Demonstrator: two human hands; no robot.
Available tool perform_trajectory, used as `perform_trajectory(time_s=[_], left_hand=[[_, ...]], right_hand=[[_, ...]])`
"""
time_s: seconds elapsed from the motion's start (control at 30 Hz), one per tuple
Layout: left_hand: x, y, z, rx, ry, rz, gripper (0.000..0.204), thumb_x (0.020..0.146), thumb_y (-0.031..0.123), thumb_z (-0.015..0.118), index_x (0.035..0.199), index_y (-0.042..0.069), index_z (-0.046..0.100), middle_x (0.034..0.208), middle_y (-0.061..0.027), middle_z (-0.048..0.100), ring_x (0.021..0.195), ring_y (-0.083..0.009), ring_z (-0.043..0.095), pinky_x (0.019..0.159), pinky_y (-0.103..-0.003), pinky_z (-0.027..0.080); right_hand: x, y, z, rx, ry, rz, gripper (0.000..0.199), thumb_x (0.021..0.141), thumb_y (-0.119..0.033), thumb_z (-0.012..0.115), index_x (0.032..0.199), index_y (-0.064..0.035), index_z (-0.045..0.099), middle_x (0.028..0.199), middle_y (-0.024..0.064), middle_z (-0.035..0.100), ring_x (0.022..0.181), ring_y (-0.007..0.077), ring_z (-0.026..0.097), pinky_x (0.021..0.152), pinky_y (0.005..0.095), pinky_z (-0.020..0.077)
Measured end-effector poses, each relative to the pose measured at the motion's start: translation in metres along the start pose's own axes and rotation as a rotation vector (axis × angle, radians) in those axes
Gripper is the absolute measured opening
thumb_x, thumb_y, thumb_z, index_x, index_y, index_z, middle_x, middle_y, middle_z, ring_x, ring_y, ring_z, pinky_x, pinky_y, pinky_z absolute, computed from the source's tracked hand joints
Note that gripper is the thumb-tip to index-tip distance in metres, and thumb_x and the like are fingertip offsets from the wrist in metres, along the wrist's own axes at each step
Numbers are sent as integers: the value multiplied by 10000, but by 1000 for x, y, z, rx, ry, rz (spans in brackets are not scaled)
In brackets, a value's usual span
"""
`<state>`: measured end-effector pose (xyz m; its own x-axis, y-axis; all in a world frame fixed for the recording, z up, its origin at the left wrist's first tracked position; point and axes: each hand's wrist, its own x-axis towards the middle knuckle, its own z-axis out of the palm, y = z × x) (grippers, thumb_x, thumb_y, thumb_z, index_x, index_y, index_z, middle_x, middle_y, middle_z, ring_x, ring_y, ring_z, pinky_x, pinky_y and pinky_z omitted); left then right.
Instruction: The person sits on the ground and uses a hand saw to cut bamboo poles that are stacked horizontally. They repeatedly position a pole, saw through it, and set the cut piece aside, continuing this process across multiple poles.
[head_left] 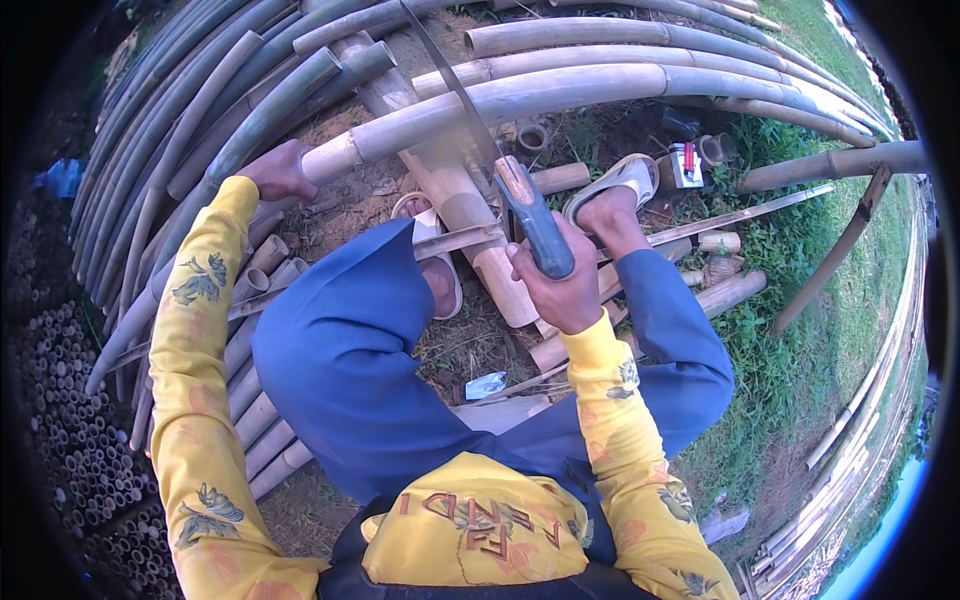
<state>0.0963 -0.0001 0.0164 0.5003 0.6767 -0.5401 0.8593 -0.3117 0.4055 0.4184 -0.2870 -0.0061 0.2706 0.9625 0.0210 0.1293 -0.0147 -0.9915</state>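
Note:
My right hand (562, 278) is wrapped round the dark handle of a handsaw (527, 215). Its long blade runs up and away to the left, against a thick bamboo pole (560, 95) that lies crosswise in front of me. A pale haze, perhaps sawdust, hangs below the pole beside the blade. My left hand (278, 172) grips the near-left end of this pole, its fingers partly hidden. Under the pole, a thicker length of bamboo (465, 205) slopes toward me between my feet, with a narrow split strip (458, 240) lying across it.
Many long bamboo poles (190, 150) are stacked at the left, above a heap of short cut tubes (90, 420). More poles (600, 35) lie beyond. A red lighter and white pack (687, 165) sit right of my sandalled foot (615, 200). A propped pole (835, 168) stands over grass.

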Motion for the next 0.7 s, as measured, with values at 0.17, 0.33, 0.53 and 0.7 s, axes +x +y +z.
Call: perform_trajectory(time_s=[0.17,0.33,0.53,0.7], left_hand=[[2,-19,10,-58,39,93,514,594,238,783,1034,-13,699,892,-176,721,838,-313,683,840,-409,531],[8,-23,15,116,155,-8,550,610,294,796,1076,22,692,998,-199,724,968,-374,696,891,-449,529],[11,-32,30,275,370,21,748,614,306,819,1292,95,584,1101,-188,680,1058,-366,672,939,-455,511],[-2,-21,80,479,852,91,932,624,233,872,1453,148,453,1226,-129,612,1179,-318,600,1027,-446,445]], right_hand=[[10,9,9,-71,30,-119,152,886,-4,733,996,1,628,735,-18,601,648,46,543,603,229,453],[11,23,10,-74,66,-144,123,877,-1,731,949,-3,631,734,-9,607,645,56,551,603,242,464],[15,32,16,-128,78,-184,137,887,-51,742,962,-11,635,712,51,630,623,100,592,600,289,482],[18,37,21,-76,72,-99,129,890,-47,737,960,-15,634,712,44,621,626,101,584,601,289,480]])
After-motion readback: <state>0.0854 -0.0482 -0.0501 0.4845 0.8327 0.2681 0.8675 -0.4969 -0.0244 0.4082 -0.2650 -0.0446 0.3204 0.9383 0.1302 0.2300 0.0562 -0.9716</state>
